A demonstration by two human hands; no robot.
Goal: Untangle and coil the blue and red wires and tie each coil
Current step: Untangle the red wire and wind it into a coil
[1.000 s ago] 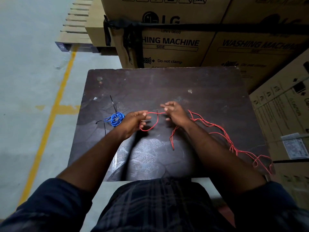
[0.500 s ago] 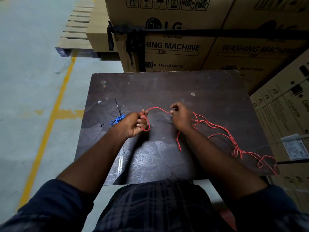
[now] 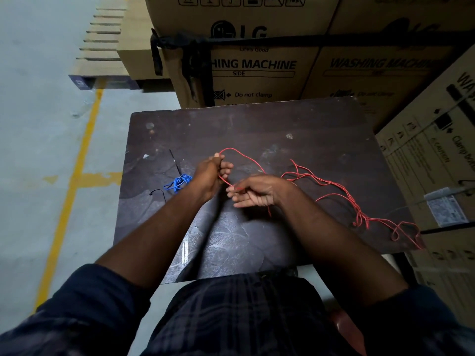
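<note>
A long red wire (image 3: 341, 191) lies in loose tangles across the right half of the dark table (image 3: 257, 124) and trails to its right edge. My left hand (image 3: 210, 173) is closed around a loop of that wire, which arcs up over it. My right hand (image 3: 257, 191), palm turned up, pinches the same wire just below and right of the left hand; a short red end hangs under it. The blue wire (image 3: 180, 181) sits as a small tied coil left of my left hand, with a black tie sticking out of it.
A loose black tie (image 3: 158, 193) lies beside the blue coil. Stacked cardboard washing-machine boxes (image 3: 257, 65) stand behind the table and to its right. A yellow floor line (image 3: 77, 163) and a wooden pallet (image 3: 102, 47) are at the left.
My right hand came down and left from the far side of the loop to just beside the left hand. The loop over the left hand has grown taller.
</note>
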